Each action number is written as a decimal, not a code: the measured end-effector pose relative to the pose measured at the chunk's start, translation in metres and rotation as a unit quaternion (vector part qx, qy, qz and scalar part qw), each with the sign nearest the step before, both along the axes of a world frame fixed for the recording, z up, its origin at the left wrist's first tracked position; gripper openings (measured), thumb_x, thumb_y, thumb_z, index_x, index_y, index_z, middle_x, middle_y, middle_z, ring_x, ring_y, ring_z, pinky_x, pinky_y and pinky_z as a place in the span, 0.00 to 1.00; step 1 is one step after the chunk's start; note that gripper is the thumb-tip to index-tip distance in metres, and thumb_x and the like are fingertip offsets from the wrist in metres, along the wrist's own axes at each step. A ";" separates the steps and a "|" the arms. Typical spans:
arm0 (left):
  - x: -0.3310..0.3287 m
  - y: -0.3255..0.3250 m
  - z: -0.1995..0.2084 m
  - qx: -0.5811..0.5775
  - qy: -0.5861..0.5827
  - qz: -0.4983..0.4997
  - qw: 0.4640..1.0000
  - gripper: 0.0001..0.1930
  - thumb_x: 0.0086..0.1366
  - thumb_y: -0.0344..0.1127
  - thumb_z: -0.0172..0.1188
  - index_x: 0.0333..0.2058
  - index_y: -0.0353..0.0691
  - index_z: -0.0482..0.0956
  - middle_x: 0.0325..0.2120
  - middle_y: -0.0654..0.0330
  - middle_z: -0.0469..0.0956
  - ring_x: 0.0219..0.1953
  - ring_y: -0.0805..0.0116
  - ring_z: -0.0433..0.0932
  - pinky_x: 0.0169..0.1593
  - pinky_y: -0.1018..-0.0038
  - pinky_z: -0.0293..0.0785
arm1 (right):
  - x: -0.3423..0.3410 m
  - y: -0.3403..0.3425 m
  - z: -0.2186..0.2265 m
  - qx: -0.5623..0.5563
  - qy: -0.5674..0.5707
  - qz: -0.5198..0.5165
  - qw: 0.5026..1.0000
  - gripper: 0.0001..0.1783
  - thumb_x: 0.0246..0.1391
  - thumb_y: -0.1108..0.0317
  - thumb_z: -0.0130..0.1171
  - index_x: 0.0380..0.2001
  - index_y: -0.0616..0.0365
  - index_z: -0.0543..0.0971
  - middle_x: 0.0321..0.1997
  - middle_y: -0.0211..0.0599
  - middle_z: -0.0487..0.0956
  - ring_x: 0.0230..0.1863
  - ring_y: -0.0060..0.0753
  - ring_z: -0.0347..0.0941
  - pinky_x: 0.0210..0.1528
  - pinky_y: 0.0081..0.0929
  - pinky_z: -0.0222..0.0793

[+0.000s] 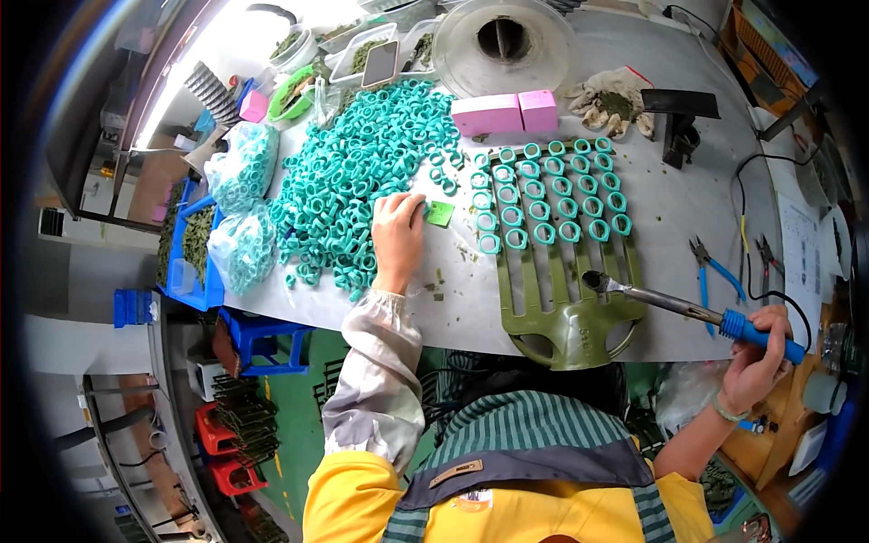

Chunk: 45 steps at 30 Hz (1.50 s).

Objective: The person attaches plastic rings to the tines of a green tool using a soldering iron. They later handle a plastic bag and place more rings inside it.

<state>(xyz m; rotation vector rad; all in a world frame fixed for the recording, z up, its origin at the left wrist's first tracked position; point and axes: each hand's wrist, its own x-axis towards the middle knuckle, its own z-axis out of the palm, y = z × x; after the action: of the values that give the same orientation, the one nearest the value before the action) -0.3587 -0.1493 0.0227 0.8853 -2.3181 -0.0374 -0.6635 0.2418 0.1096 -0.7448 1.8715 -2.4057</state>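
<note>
- The left hand (398, 237) lies fingers-down at the edge of the teal ring pile (358, 172), closed loosely on rings, beside a small green tab (440, 214).
- The right hand (756, 357) grips the blue-handled soldering iron (688, 312); its tip rests on the olive slotted jig (561, 281).
- Advice: keep the tip clear of the rings seated in rows (552, 195); seat each flat on the tabletop (688, 208).

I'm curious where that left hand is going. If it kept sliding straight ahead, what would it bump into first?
Most likely the big pile of teal plastic rings: the left hand points up the table and its fingertips already reach the pile's edge, beside a small green square piece.
</note>
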 end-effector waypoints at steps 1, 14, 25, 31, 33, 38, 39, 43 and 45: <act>-0.001 0.006 0.004 0.064 0.019 0.005 0.998 0.07 0.61 0.28 0.62 0.39 0.42 0.83 0.36 0.58 0.77 0.38 0.56 0.77 0.42 0.64 0.73 | 0.002 -0.001 0.002 0.004 0.001 0.001 1.000 0.13 0.61 0.67 0.51 0.24 0.62 0.74 0.32 0.39 0.74 0.24 0.19 0.68 0.12 0.12 0.57; 0.022 0.088 0.051 0.480 0.109 -0.086 0.866 0.16 0.65 0.21 0.60 0.51 0.36 0.80 0.45 0.67 0.77 0.38 0.82 0.76 0.40 0.84 0.73 | 0.045 -0.053 -0.007 -0.020 -0.050 0.093 0.994 0.11 0.60 0.71 0.52 0.25 0.65 0.76 0.31 0.40 0.75 0.26 0.24 0.71 0.14 0.16 0.61; -0.015 0.110 0.059 0.209 -0.013 -0.223 0.952 0.16 0.58 0.23 0.64 0.47 0.39 0.81 0.45 0.58 0.80 0.49 0.56 0.76 0.52 0.65 0.72 | 0.060 -0.079 -0.030 -0.027 -0.051 0.174 0.983 0.12 0.64 0.71 0.51 0.29 0.66 0.77 0.34 0.41 0.76 0.26 0.25 0.73 0.19 0.18 0.70; -0.019 0.105 0.054 0.178 -0.041 -0.233 0.955 0.13 0.59 0.27 0.62 0.45 0.37 0.81 0.44 0.58 0.80 0.48 0.56 0.75 0.54 0.63 0.70 | 0.066 -0.093 -0.036 -0.040 -0.051 0.194 0.979 0.11 0.63 0.73 0.51 0.29 0.66 0.78 0.35 0.41 0.77 0.24 0.24 0.73 0.21 0.18 0.72; -0.020 0.105 0.056 0.180 -0.047 -0.233 0.954 0.14 0.59 0.26 0.63 0.45 0.38 0.81 0.45 0.58 0.80 0.48 0.55 0.75 0.53 0.64 0.71 | 0.063 -0.089 -0.032 -0.038 -0.052 0.189 0.980 0.11 0.63 0.73 0.51 0.28 0.66 0.78 0.34 0.41 0.77 0.24 0.24 0.73 0.20 0.18 0.71; -0.024 0.104 0.055 0.193 -0.043 -0.241 0.950 0.13 0.60 0.25 0.63 0.45 0.38 0.82 0.44 0.57 0.80 0.47 0.56 0.76 0.52 0.65 0.72 | 0.048 -0.067 -0.020 -0.032 -0.066 0.177 0.981 0.11 0.61 0.72 0.51 0.25 0.65 0.77 0.31 0.39 0.75 0.25 0.24 0.72 0.15 0.19 0.66; -0.021 0.100 0.056 0.192 -0.042 -0.240 0.951 0.13 0.60 0.25 0.63 0.45 0.38 0.82 0.44 0.57 0.80 0.47 0.56 0.76 0.52 0.65 0.72 | 0.048 -0.065 -0.020 -0.027 -0.071 0.169 0.983 0.11 0.60 0.72 0.52 0.25 0.64 0.76 0.31 0.38 0.75 0.26 0.24 0.72 0.14 0.19 0.65; 0.006 0.058 0.048 0.169 -0.007 -0.056 0.984 0.07 0.61 0.24 0.61 0.39 0.37 0.79 0.38 0.56 0.77 0.40 0.59 0.76 0.41 0.69 0.73 | 0.048 -0.062 -0.016 -0.032 -0.077 0.168 0.982 0.11 0.59 0.71 0.52 0.24 0.63 0.77 0.30 0.37 0.75 0.26 0.24 0.73 0.12 0.19 0.64; 0.028 0.041 0.033 0.042 -0.113 0.043 0.992 0.07 0.62 0.32 0.63 0.38 0.38 0.79 0.36 0.54 0.76 0.37 0.51 0.75 0.43 0.61 0.72 | 0.051 -0.062 -0.011 -0.026 -0.077 0.157 0.984 0.11 0.59 0.71 0.52 0.24 0.62 0.77 0.29 0.36 0.75 0.27 0.25 0.73 0.11 0.19 0.65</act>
<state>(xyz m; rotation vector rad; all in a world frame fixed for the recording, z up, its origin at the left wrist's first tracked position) -0.3303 -0.1082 0.0557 1.0797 -2.5003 0.0019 -0.6126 0.1794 0.0987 -0.7652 1.5121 -2.2481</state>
